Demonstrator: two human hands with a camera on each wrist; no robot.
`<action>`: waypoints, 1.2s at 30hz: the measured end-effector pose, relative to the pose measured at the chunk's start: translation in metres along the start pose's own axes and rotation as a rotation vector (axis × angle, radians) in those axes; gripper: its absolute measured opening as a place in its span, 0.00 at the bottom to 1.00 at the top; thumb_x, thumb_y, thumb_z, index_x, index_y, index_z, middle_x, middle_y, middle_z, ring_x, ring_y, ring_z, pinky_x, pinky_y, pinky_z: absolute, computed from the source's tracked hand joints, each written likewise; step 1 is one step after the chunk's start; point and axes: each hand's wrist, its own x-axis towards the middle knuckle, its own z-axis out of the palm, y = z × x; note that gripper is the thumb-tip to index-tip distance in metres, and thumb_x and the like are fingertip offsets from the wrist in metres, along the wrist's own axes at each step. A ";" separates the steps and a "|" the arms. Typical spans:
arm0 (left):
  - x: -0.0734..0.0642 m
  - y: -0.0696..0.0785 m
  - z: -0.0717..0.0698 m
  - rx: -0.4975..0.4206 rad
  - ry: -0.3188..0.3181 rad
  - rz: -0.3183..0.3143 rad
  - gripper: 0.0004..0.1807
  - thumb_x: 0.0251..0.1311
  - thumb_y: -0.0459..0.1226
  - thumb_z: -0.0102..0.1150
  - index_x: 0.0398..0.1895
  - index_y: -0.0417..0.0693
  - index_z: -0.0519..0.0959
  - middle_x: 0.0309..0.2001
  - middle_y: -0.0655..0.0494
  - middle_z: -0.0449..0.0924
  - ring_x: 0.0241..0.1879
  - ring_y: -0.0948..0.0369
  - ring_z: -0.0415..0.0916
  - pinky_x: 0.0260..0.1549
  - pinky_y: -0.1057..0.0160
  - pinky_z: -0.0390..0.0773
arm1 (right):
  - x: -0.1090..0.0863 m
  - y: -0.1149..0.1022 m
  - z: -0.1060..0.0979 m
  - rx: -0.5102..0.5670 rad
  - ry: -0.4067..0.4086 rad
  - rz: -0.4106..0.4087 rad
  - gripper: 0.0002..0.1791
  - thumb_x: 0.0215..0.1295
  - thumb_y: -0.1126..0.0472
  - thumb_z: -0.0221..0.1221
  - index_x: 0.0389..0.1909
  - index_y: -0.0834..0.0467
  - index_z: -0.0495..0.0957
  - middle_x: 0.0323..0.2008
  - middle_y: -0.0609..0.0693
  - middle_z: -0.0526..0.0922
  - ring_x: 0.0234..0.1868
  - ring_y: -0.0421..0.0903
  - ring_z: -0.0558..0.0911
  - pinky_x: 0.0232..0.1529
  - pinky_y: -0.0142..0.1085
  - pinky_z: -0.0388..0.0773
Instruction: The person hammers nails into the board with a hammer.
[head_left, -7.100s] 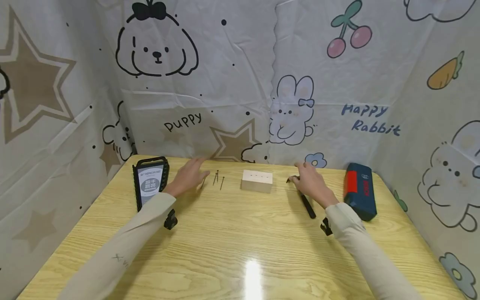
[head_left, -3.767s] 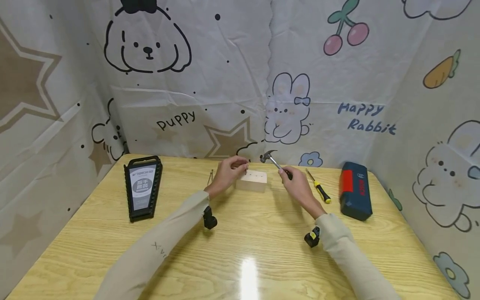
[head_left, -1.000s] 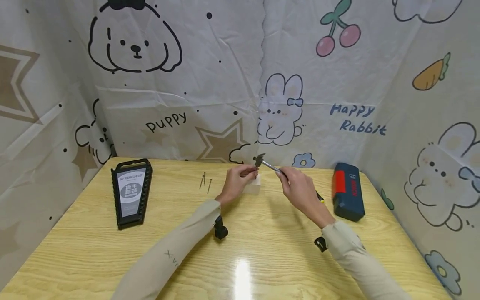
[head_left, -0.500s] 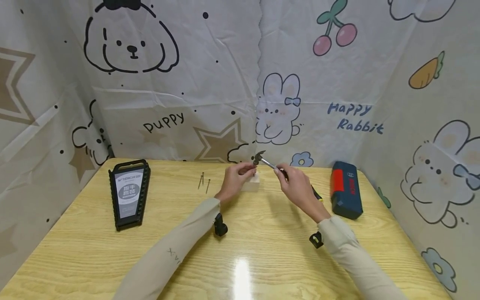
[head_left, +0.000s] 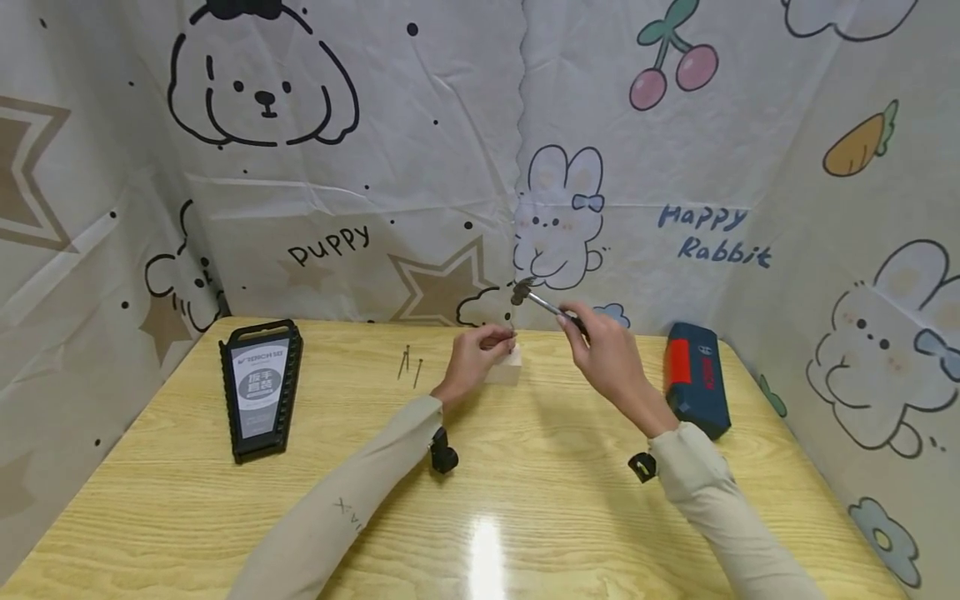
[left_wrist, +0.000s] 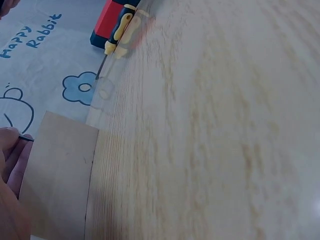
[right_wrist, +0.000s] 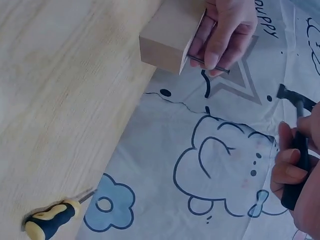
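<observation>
A pale wooden block [head_left: 505,372] sits on the table, partly covered by my left hand [head_left: 472,360] in the head view. That hand pinches a nail [right_wrist: 197,60], which stands upright on the block's top face, as the right wrist view shows. My right hand [head_left: 613,362] grips a claw hammer [head_left: 521,292] by its black handle, its head raised above the nail and apart from it. To the left of the block lie loose nails [head_left: 417,372].
A black wrench-set holder [head_left: 261,392] lies at the left. A blue and red Bosch case [head_left: 696,379] is at the right. A yellow and black screwdriver [right_wrist: 52,217] lies near the table's back edge. Printed cloth hangs behind the table.
Both hands started empty over the nails and hammer; the left took a nail to the block, the right picked up the hammer. Since half a second ago, the hammer has risen off the nail.
</observation>
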 end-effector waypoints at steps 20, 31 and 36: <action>0.001 0.001 -0.001 -0.004 -0.007 -0.011 0.09 0.67 0.27 0.67 0.47 0.32 0.86 0.47 0.39 0.89 0.47 0.47 0.89 0.48 0.65 0.87 | -0.012 -0.001 0.012 -0.073 -0.045 0.007 0.06 0.76 0.64 0.61 0.38 0.60 0.81 0.24 0.50 0.78 0.20 0.45 0.72 0.19 0.38 0.67; 0.005 0.006 0.001 -0.018 -0.010 0.009 0.11 0.67 0.27 0.67 0.51 0.32 0.85 0.47 0.38 0.89 0.47 0.46 0.88 0.48 0.64 0.87 | -0.019 0.013 0.012 -0.070 -0.095 0.071 0.08 0.77 0.60 0.62 0.36 0.58 0.83 0.24 0.50 0.80 0.22 0.47 0.73 0.21 0.39 0.66; 0.000 0.001 -0.003 -0.093 0.005 -0.024 0.14 0.66 0.26 0.67 0.54 0.31 0.84 0.49 0.37 0.88 0.49 0.47 0.88 0.50 0.66 0.87 | -0.024 0.016 0.018 -0.046 -0.117 0.088 0.08 0.77 0.60 0.62 0.36 0.59 0.83 0.24 0.49 0.79 0.23 0.46 0.72 0.22 0.38 0.65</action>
